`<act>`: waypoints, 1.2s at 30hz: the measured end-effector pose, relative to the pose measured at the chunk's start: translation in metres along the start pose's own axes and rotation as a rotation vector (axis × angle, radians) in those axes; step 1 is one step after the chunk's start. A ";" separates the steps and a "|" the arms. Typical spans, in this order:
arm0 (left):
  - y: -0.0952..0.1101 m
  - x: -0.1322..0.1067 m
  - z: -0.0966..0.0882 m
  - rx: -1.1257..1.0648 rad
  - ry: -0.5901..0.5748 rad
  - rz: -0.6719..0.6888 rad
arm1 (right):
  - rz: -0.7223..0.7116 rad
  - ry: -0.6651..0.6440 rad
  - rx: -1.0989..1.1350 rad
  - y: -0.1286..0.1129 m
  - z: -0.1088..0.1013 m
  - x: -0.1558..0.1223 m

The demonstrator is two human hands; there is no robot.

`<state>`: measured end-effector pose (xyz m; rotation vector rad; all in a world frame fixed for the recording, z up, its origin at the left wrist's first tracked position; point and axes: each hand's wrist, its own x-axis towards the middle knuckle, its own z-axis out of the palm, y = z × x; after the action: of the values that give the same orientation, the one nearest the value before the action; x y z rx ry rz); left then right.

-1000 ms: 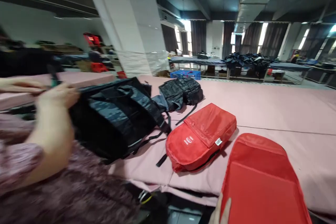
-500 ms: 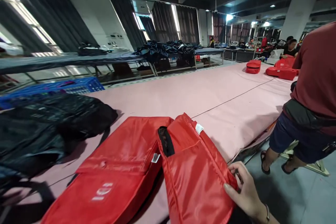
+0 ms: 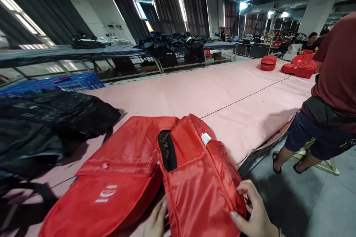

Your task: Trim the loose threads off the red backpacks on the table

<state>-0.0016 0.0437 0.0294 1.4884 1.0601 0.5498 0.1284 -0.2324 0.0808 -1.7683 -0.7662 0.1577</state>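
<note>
Pink cloth is covering the long table (image 3: 222, 92) that we are standing at, in a wide hall with dark curtains. We are holding the near red bag (image 3: 200, 185) by its bottom end, close to the table's near edge. Its left side is resting partly over the second red bag (image 3: 119, 170), which is lying flat just beside it.

Our right hand (image 3: 256, 214) is reaching in from the lower edge of the view, with the thumb and fingers pinched on the bag's lower right corner. Our left hand (image 3: 157, 220) is showing only its fingers. They are pointing up and pressing against the bag's lower left edge, where the two bags meet. We cannot tell whether they are closing on the cloth.

We are counting two red bags at our hands. One far red bag (image 3: 268, 63) is lying alone at the table's far end, near a red heap (image 3: 300, 68) that we cannot count. Black bags (image 3: 50, 126) are lying in a pile at the left, with one blue crate (image 3: 75, 82) behind them. Another person (image 3: 336, 70) in a dark red shirt is standing at the right of the table.
</note>
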 end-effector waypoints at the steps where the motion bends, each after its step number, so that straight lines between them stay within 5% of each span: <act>1: 0.010 0.001 -0.001 -0.085 -0.019 -0.062 | -0.009 -0.003 -0.008 -0.001 0.000 -0.001; 10: 0.062 -0.022 0.025 -0.303 -0.244 -0.243 | -0.087 0.013 -0.134 0.002 -0.004 -0.007; 19: 0.066 -0.026 0.039 -0.475 -0.240 -0.264 | 0.170 0.003 0.133 0.004 0.006 -0.019; 22: 0.071 -0.032 0.048 -0.531 -0.219 -0.254 | 0.132 0.058 0.178 0.000 0.004 -0.010; 27: 0.080 -0.053 0.071 -0.651 -0.194 -0.270 | -0.386 0.069 -0.039 -0.035 -0.036 0.025; 32: 0.048 -0.073 0.111 -0.758 -0.224 -0.240 | -0.757 -0.194 -0.241 -0.059 -0.104 0.057; 34: 0.025 -0.078 0.123 -0.579 -0.370 -0.151 | -0.740 -0.336 -0.320 -0.041 -0.131 0.071; 36: 0.004 -0.083 0.129 -0.235 -0.683 -0.022 | -0.598 -0.376 -0.418 -0.007 -0.150 0.086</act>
<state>0.0665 -0.0939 0.0233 1.3077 0.4570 0.1150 0.2629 -0.3040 0.1622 -1.8287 -1.6639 -0.0843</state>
